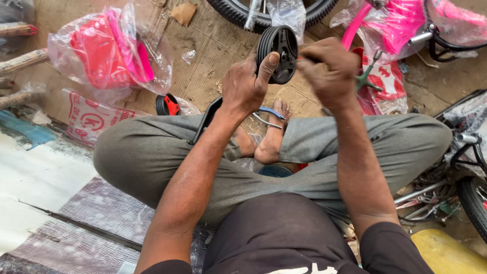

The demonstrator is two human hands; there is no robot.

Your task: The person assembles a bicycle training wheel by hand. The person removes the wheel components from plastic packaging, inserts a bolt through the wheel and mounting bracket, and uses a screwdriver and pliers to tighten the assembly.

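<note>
L hand (247,83) grips small black wheel (278,54); R hand (327,67) fisted beside it.

place: bicycle workshop floor | signs: pink bike frame (401,23) – tyre (238,12) – wrapped parts (109,48) on cardboard (213,45)

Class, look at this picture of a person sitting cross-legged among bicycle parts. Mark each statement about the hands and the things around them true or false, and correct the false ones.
1. The left hand holds a small black wheel. True.
2. The right hand rests flat on the knee. False: it is raised, closed beside the wheel.
3. The wheel lies on the floor. False: it is held up in the air above the crossed legs.
4. A clear plastic bag of pink and red parts lies on the cardboard to the person's left. True.
5. A pink bicycle frame wrapped in plastic lies beyond the right hand. True.
</note>
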